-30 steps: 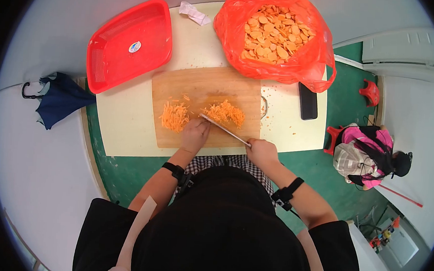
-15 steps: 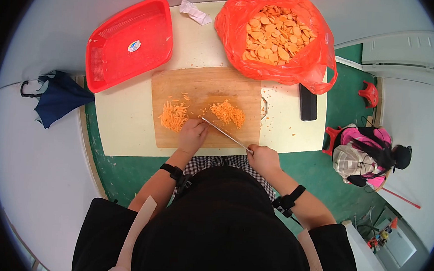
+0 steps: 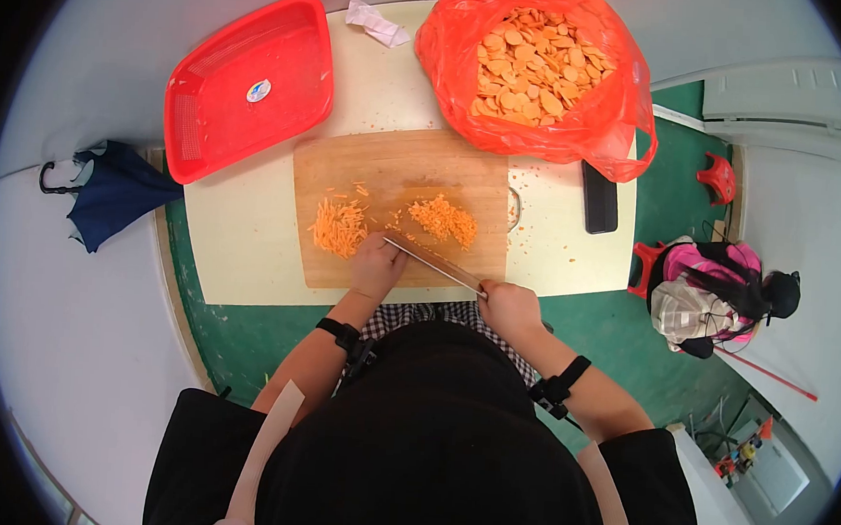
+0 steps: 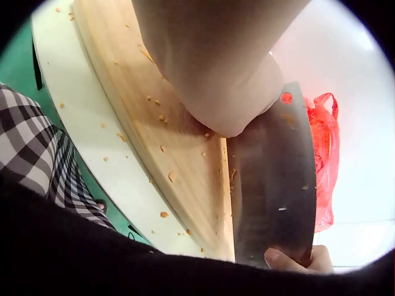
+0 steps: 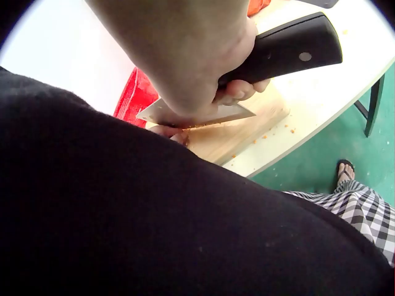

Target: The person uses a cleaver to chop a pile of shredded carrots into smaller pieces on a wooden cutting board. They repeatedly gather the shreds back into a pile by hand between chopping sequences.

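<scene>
A broad-bladed knife lies slantwise over the near part of the wooden board. My right hand grips its black handle, which shows in the right wrist view. At the blade's far end, my left hand is down on the board; in the left wrist view the blade stands beside this hand. The left fingertips and anything under them are hidden. Shredded orange pieces lie beyond the left hand, and a finely chopped orange pile lies beyond the blade.
Behind the board stand an empty red basket and a red plastic bag of orange slices. A phone lies at the table's right, crumpled paper at the back. A person in pink sits away to the right.
The blade's far end has come slightly toward my body, and its broad face now shows. Both hands have stayed nearly in place. The seated person has shifted a little.
</scene>
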`<state>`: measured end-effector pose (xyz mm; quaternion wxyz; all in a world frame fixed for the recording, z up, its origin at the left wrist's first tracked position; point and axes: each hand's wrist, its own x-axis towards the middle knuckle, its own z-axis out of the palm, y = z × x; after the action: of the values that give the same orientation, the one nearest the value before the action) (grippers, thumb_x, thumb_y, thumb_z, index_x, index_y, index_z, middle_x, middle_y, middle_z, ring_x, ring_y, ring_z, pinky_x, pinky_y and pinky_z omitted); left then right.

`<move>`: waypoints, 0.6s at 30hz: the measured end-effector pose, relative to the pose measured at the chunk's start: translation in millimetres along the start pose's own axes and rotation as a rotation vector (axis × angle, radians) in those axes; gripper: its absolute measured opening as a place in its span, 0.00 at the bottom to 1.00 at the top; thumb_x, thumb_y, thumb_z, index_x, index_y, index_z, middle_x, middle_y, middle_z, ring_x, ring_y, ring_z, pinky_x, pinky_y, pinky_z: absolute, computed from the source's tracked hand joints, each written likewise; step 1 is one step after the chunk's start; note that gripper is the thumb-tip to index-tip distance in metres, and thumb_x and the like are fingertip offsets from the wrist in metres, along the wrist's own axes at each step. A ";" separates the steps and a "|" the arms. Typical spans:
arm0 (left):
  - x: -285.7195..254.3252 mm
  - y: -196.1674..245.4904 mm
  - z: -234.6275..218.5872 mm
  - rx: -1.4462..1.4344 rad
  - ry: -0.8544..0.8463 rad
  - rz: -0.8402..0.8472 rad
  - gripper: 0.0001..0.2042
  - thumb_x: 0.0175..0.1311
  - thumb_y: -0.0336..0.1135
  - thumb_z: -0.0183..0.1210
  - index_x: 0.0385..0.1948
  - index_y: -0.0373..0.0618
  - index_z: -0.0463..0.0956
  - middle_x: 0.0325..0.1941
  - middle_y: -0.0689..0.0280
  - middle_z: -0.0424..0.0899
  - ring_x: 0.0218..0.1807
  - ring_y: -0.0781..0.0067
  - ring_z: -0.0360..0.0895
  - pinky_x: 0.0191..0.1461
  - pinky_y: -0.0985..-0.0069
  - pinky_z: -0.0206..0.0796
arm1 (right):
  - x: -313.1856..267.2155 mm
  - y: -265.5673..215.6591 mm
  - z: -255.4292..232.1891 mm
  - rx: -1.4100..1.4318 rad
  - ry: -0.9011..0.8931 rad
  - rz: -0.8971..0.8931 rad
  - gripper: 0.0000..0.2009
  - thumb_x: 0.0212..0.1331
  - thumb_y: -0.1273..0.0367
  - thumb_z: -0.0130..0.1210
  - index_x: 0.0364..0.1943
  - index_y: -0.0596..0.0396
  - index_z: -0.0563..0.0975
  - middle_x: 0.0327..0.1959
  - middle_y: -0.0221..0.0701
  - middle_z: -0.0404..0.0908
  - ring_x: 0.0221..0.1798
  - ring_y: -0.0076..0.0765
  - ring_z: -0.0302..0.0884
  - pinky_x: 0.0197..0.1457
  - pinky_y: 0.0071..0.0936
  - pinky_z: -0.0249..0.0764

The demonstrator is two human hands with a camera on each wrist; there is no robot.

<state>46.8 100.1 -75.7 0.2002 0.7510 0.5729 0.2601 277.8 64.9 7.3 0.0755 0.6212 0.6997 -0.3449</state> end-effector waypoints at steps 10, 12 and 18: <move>-0.1 1.4 1.2 -0.030 -0.022 -0.022 0.08 0.44 0.29 0.62 0.29 0.41 0.79 0.30 0.61 0.78 0.34 0.58 0.75 0.35 0.68 0.69 | 26.9 -15.2 13.7 0.010 -0.053 -0.001 0.08 0.52 0.64 0.50 0.25 0.53 0.76 0.21 0.37 0.79 0.26 0.44 0.78 0.31 0.40 0.74; 0.4 1.0 2.5 -0.024 -0.005 -0.028 0.07 0.44 0.29 0.61 0.27 0.41 0.79 0.29 0.61 0.77 0.33 0.59 0.75 0.35 0.68 0.69 | 24.7 -15.0 7.7 0.013 -0.051 0.007 0.09 0.52 0.64 0.49 0.25 0.53 0.76 0.21 0.38 0.79 0.27 0.45 0.78 0.31 0.40 0.74; -2.5 -4.5 5.1 -0.057 -0.072 -0.166 0.05 0.46 0.30 0.61 0.25 0.42 0.78 0.25 0.61 0.77 0.30 0.60 0.76 0.34 0.69 0.70 | 6.5 -5.6 -12.2 0.055 -0.039 0.085 0.09 0.53 0.64 0.49 0.26 0.53 0.76 0.21 0.39 0.78 0.27 0.46 0.78 0.32 0.40 0.74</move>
<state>46.0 98.9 -82.7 0.2629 0.7037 0.6180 0.2318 275.1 77.3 15.1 0.0869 0.6454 0.6612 -0.3723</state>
